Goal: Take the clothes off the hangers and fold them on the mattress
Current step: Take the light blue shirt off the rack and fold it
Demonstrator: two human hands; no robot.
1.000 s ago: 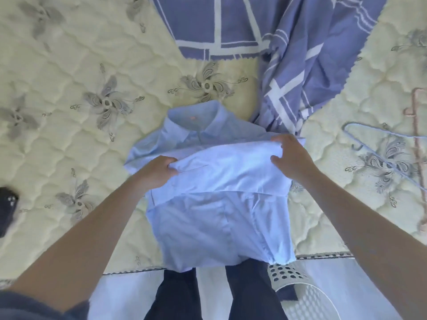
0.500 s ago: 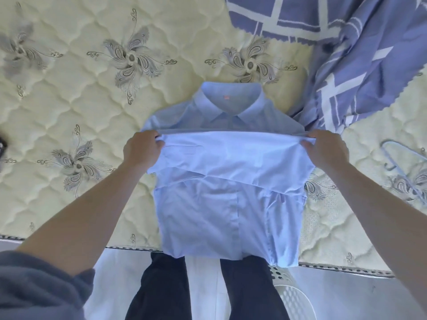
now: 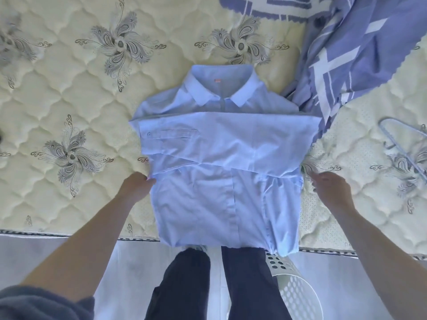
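A light blue collared shirt (image 3: 221,162) lies front-up on the cream quilted mattress (image 3: 69,100), collar away from me. Its sleeves are folded across the chest and its hem hangs over the near mattress edge. My left hand (image 3: 136,188) is at the shirt's left side seam, with curled fingers pinching the fabric edge. My right hand (image 3: 328,188) hovers just off the right side seam, loosely curled and holding nothing. A pale blue hanger (image 3: 402,144) lies bare on the mattress at the right.
A blue and white patterned sheet (image 3: 360,49) is bunched at the upper right, touching the shirt's right shoulder. A white perforated basket (image 3: 293,289) stands on the floor by my legs. The mattress edge runs along the bottom.
Both hands let go of the folded sleeve, which now lies flat on the chest. They dropped towards me to the shirt's side edges at mid-length.
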